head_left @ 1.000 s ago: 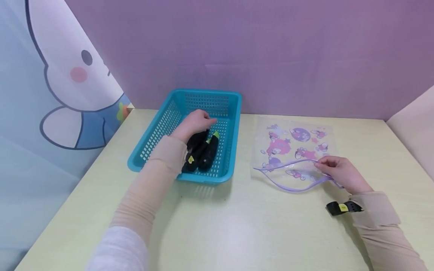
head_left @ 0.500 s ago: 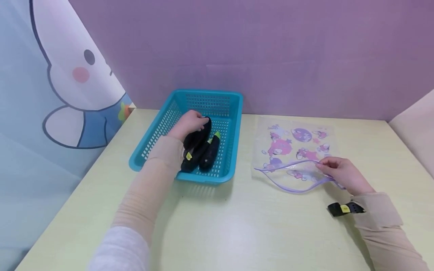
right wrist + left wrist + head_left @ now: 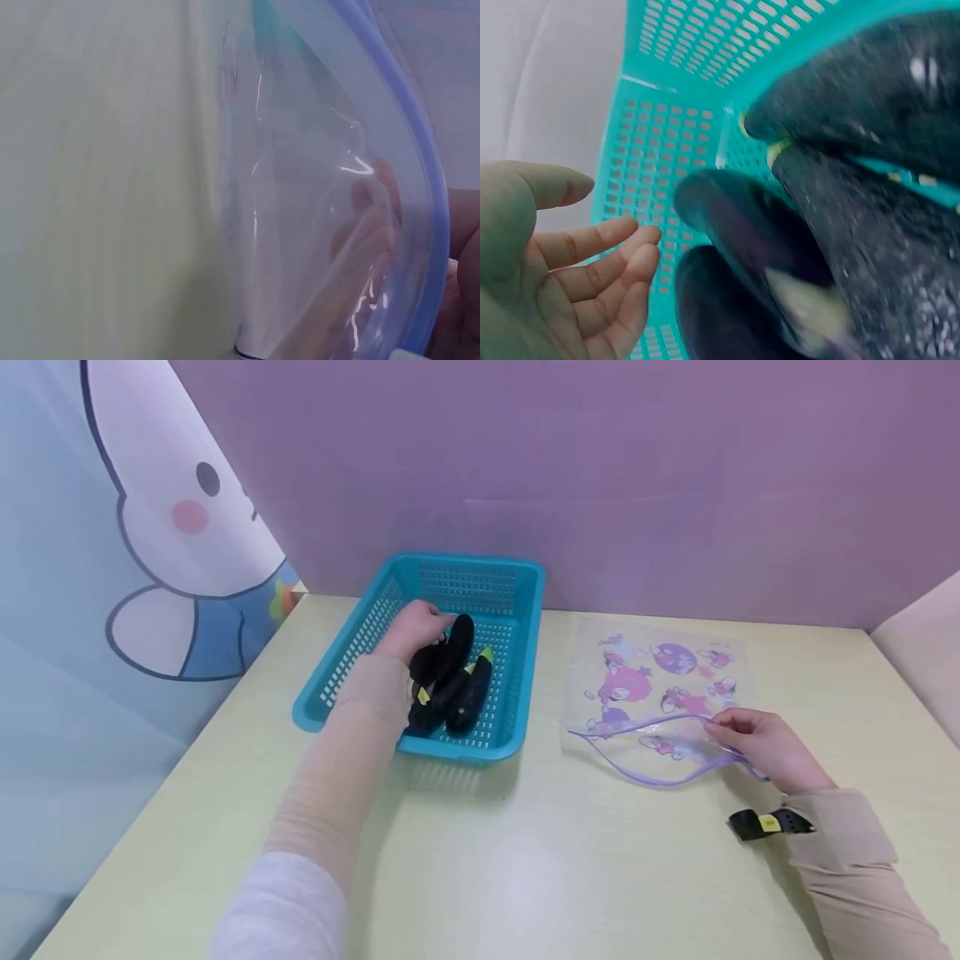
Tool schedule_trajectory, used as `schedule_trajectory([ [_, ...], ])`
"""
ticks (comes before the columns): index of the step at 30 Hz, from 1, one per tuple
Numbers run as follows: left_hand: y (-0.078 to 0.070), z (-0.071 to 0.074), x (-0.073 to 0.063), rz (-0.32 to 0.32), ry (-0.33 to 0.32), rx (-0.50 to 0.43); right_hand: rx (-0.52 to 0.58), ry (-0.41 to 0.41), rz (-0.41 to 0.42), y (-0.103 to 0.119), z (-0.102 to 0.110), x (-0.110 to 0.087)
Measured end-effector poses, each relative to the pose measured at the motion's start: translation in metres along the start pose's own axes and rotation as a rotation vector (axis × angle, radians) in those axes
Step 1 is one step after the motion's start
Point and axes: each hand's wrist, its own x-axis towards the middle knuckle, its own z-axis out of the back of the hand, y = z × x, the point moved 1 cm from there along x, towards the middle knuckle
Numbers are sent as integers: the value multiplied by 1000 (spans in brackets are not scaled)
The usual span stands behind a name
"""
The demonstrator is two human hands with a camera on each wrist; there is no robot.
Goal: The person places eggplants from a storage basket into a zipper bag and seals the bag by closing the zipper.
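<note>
My left hand (image 3: 414, 628) is inside the teal basket (image 3: 531, 660), over its left side. In the left wrist view, the fingers (image 3: 585, 289) are relaxed and apart from several dark eggplants (image 3: 739, 225). One eggplant (image 3: 462, 639) lies just right of that hand in the head view; another, with a green tip (image 3: 471, 700), lies in front of it. At the right, my right hand (image 3: 768, 750) pinches the edge of a clear zip bag (image 3: 626, 685) with a pink and purple print. The bag's purple-rimmed mouth (image 3: 431, 165) gapes toward me, and it lies flat beyond that.
Beneath the basket and the bag is a pale yellow table (image 3: 540, 860). Behind stands a purple backdrop (image 3: 600, 485), and a blue cartoon-rabbit cloth (image 3: 157, 710) hangs at the left. A black strap (image 3: 768, 823) sticks out from the right wrist.
The left hand has drawn back to the left, uncovering the rear eggplant, which it overlapped before. The right hand keeps its grip on the bag. The head view has shifted slightly.
</note>
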Motion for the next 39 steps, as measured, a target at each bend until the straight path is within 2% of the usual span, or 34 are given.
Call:
schedule_trajectory([
  [4,4,-1,8,4,-52,16,-15,2,-12,-1,2,-1],
  [8,8,-1,12,18,-76,18,-9,10,-23,-1,2,-1],
  [15,9,1,8,51,-104,9,-3,20,-42,-2,2,-2],
  [26,16,1,7,29,-118,41,-4,23,-40,-1,0,-1],
  [30,18,-1,5,61,-99,59,5,26,-43,0,-1,-1],
  [35,20,-2,2,84,-73,21,10,31,-46,1,-1,-2],
  [39,21,-1,3,98,-28,62,8,29,-40,2,-1,-1],
])
